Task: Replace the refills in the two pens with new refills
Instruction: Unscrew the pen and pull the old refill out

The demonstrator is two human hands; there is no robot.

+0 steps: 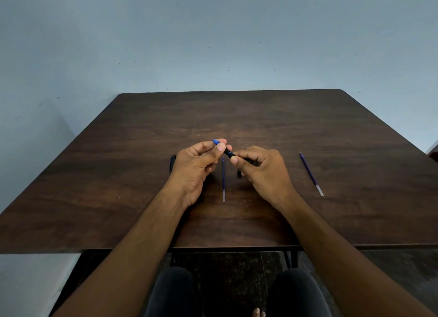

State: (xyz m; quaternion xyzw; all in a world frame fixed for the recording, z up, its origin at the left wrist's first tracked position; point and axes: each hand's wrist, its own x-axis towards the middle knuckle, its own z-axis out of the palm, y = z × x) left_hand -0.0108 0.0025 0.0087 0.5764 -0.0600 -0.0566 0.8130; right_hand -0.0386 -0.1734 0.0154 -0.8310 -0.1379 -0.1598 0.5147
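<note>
Both hands hold one dark pen [229, 152] above the middle of the brown table [260, 117]. My left hand [199, 165] pinches its blue tip end, which points up and to the left. My right hand [263, 169] grips the black barrel. A blue refill [223, 179] lies on the table between the hands, its clear end toward me. A second blue refill [311, 173] lies at an angle to the right of my right hand. A dark pen part [172, 163] shows at the left edge of my left hand, mostly hidden.
A small dark piece [239, 173] lies under my right hand's fingers. The table's near edge [225, 247] runs just in front of my knees. A pale blue wall [213, 44] stands behind the table.
</note>
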